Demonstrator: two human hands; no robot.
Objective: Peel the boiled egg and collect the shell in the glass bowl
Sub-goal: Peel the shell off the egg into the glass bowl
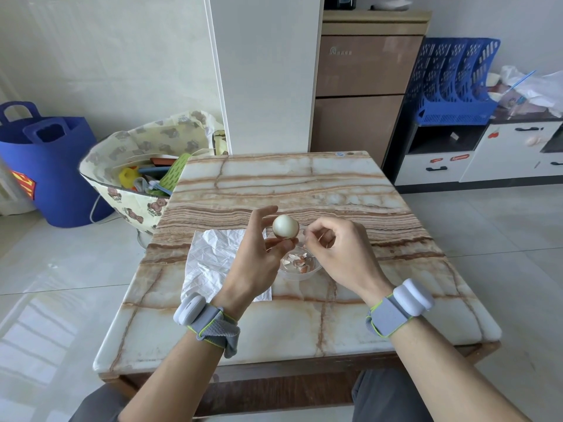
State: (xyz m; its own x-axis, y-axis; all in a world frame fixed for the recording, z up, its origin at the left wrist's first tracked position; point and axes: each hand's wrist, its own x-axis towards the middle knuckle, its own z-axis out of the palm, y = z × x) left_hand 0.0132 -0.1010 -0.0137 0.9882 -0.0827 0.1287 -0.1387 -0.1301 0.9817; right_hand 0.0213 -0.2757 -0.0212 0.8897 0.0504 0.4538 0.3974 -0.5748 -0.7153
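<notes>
Probably a home: marble-look table (304, 178), tiled floor (61, 269), teddy-print bag (128, 208), white drawers (441, 166).

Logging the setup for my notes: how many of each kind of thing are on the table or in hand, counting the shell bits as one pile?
Egg: 1
Glass bowl: 1
Shell pile: 1
Paper towel: 1
Total: 4
</notes>
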